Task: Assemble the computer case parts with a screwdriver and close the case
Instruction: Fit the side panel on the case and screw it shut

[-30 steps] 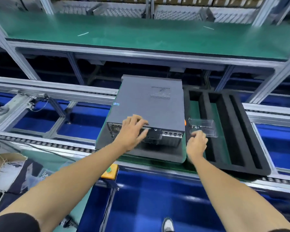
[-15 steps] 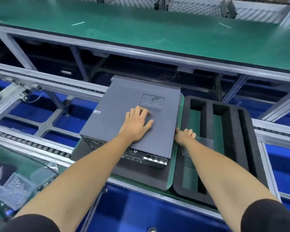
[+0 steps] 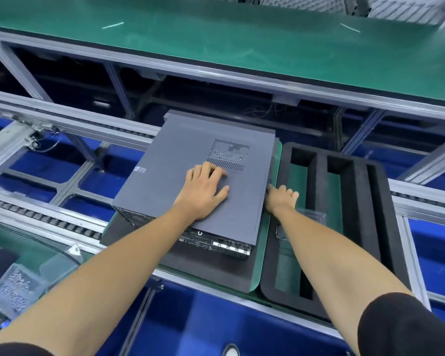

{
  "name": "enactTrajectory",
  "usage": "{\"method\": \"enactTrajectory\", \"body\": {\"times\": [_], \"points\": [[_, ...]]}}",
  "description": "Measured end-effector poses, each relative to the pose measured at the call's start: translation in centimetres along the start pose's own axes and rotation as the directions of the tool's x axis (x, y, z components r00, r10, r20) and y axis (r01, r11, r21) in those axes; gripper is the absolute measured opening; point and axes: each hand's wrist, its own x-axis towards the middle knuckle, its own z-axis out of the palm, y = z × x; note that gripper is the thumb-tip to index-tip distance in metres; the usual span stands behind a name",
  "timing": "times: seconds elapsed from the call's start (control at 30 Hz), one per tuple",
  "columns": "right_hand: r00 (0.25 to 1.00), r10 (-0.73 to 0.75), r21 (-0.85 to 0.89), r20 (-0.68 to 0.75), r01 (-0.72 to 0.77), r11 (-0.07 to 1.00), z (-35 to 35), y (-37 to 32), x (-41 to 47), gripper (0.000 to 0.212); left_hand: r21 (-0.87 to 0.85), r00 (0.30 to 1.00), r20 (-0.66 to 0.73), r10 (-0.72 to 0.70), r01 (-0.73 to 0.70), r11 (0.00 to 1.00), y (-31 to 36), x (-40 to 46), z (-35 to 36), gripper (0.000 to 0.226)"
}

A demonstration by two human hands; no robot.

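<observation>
A grey computer case (image 3: 180,176) lies flat on a black foam pad (image 3: 211,268), its side cover on top and its port panel (image 3: 226,244) facing me. My left hand (image 3: 203,192) lies palm down on the cover, fingers spread near the perforated vent (image 3: 229,156). My right hand (image 3: 280,197) is pressed against the case's right side edge with the fingers extended. No screwdriver is in sight.
A black foam tray (image 3: 357,201) with long slots sits right of the case and holds a clear plastic box (image 3: 316,218). Conveyor rails (image 3: 62,222) run on the left over blue flooring. A green shelf (image 3: 216,47) spans the back. A bin of small parts (image 3: 13,286) stands lower left.
My left hand slid from the case's near edge up onto the cover. My right hand left the clear box and went to the case's right side. The view shifted closer.
</observation>
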Motion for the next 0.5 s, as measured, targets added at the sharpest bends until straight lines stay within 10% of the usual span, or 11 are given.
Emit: {"method": "enactTrajectory", "body": {"times": [0.27,0.5], "points": [[0.967,0.188,0.675,-0.174,-0.023,0.738,-1.9,7.1,-1.0,0.017,-0.144,0.982,0.039,0.186,-0.179,0.973,4.6,2.6,-1.2,0.019],[0.948,0.284,0.78,-0.143,-0.069,0.622,1.6,14.7,-2.0,0.02,0.1,0.736,0.547,0.399,-0.53,0.842,15.5,10.3,2.5,0.011]]}}
